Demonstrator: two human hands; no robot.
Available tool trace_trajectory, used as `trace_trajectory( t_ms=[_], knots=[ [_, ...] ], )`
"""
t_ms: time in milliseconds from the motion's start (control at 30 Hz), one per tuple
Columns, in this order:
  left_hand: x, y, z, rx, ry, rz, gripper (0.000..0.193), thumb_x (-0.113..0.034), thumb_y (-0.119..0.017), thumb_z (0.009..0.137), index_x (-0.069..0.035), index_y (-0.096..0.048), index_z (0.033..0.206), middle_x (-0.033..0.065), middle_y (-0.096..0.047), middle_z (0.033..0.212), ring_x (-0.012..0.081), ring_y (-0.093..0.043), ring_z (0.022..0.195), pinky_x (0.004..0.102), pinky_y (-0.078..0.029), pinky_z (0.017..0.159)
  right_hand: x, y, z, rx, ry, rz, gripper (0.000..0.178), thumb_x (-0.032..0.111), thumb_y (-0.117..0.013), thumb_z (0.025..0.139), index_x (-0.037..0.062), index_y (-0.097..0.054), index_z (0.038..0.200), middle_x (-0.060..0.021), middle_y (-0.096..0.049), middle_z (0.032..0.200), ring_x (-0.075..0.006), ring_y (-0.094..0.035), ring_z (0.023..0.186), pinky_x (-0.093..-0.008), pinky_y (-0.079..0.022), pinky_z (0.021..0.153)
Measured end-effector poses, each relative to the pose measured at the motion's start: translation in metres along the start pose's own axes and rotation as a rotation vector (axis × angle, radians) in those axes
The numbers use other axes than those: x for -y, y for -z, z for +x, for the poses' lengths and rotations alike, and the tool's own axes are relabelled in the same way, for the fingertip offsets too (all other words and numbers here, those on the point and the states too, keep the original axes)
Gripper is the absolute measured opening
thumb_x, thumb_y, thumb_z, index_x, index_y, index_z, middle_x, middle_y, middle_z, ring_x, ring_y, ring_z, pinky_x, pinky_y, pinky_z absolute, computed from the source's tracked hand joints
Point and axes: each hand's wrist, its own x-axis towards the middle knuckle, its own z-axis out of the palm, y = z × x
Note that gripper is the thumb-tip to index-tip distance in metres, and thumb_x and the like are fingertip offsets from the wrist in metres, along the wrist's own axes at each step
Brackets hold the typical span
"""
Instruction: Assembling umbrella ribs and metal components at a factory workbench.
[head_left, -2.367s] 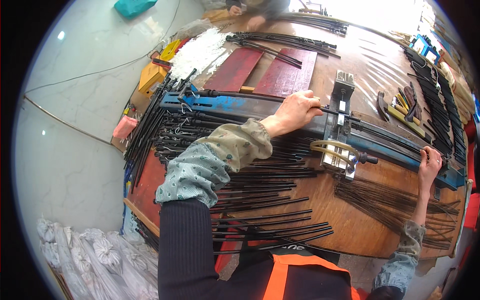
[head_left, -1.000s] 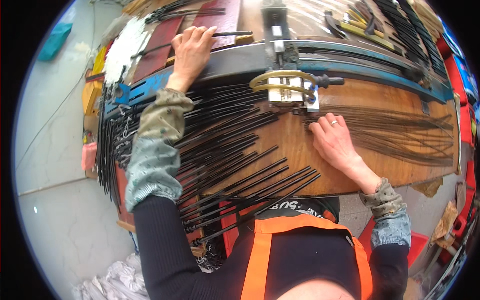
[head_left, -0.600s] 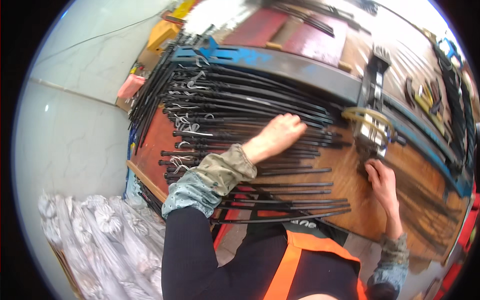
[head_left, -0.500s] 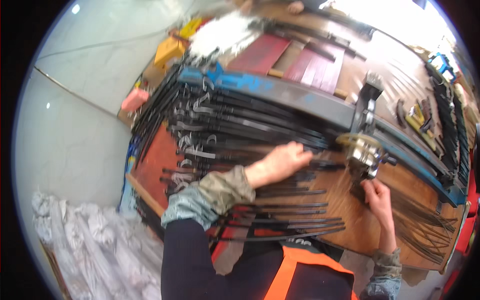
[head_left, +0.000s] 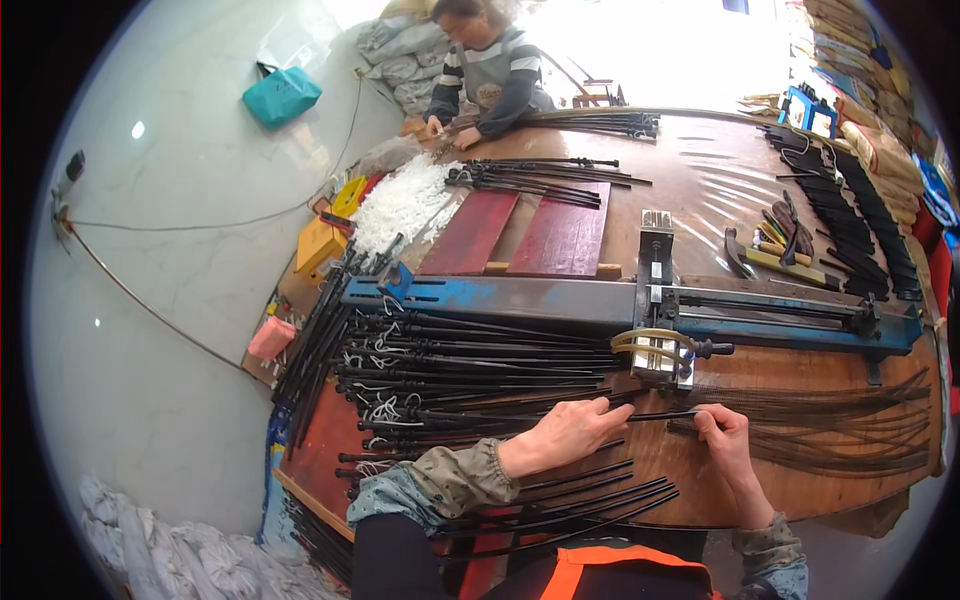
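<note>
A thin black rod [head_left: 662, 416] spans the gap between my two hands, nearly level above the wooden table. My left hand [head_left: 570, 432] is closed round it, thumb and fingers together. At its right end, my right hand [head_left: 724, 438] pinches the tip. Just beyond them stands a metal clamp block [head_left: 662, 374] with a curved yellowish tube, mounted on a blue steel rail [head_left: 540, 297]. Left of the clamp lie rows of similar black rods [head_left: 480, 355], many with white cord loops [head_left: 384, 408] near their left ends. Several more rods [head_left: 590, 505] lie between my left forearm and the table's near edge.
Thin brown strands [head_left: 830, 430] fan out at the right. Past the rail are red boards [head_left: 562, 235], a white pile [head_left: 400, 205], a hammer [head_left: 738, 255] and hand tools [head_left: 785, 235]. A co-worker [head_left: 490, 65] handles something at the far edge. Black strips [head_left: 830, 200] lie far right.
My view has tilted up, bringing the co-worker into sight. My hands have moved from beside the clamp toward me, and the rod now stretches visibly between them.
</note>
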Motion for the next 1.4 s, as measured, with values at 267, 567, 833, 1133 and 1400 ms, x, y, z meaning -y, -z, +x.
trace_trajectory(
  t_ms=[267,567,833,1133,1400],
  knots=[
    [-0.011,0.029,0.007,0.317,0.033,-0.035,0.022,-0.025,-0.058,0.098,-0.007,-0.060,0.111,0.0134,-0.061,0.080,0.0347,-0.065,0.070,0.0439,-0.053,0.057,0.006,0.021,0.001,0.060,0.735,-0.721,0.026,0.015,-0.078,0.073,0.0062,-0.072,0.097,-0.0043,-0.057,0.067,-0.0231,-0.052,0.062,-0.0354,-0.041,0.059],
    [-0.023,0.031,0.039,0.419,0.038,-0.148,0.020,-0.026,-0.056,0.099,-0.010,-0.059,0.110,0.0166,-0.062,0.083,0.0377,-0.064,0.073,0.0484,-0.052,0.062,-0.004,0.033,-0.016,-0.030,0.579,-0.308,0.024,0.028,-0.075,0.084,0.0055,-0.072,0.093,-0.0058,-0.054,0.063,-0.0227,-0.051,0.055,-0.0339,-0.040,0.053],
    [-0.030,0.029,0.048,0.279,-0.035,-0.167,0.022,-0.017,-0.059,0.095,-0.006,-0.058,0.113,0.0143,-0.062,0.080,0.0366,-0.065,0.071,0.0451,-0.052,0.058,0.008,0.025,-0.015,-0.264,0.370,-0.187,0.039,0.040,-0.068,0.091,0.0010,-0.071,0.095,-0.0083,-0.055,0.063,-0.0199,-0.053,0.057,-0.0320,-0.039,0.055],
    [-0.031,0.041,0.055,0.357,-0.065,0.040,0.017,-0.018,-0.060,0.094,-0.006,-0.057,0.105,0.0130,-0.062,0.077,0.0333,-0.065,0.062,0.0423,-0.052,0.051,0.044,0.059,0.001,-0.040,0.722,-0.783,0.036,0.011,-0.078,0.073,0.0059,-0.072,0.108,-0.0045,-0.059,0.069,-0.0237,-0.053,0.061,-0.0330,-0.042,0.056],
    [-0.036,0.051,0.109,0.394,-0.114,-0.189,0.019,-0.021,-0.056,0.096,-0.003,-0.058,0.103,0.0191,-0.065,0.084,0.0392,-0.065,0.079,0.0484,-0.051,0.066,0.016,0.069,0.006,-0.029,0.663,-0.339,0.030,0.006,-0.075,0.076,0.0048,-0.073,0.105,-0.0042,-0.054,0.066,-0.0213,-0.049,0.059,-0.0339,-0.041,0.057]
  ],
)
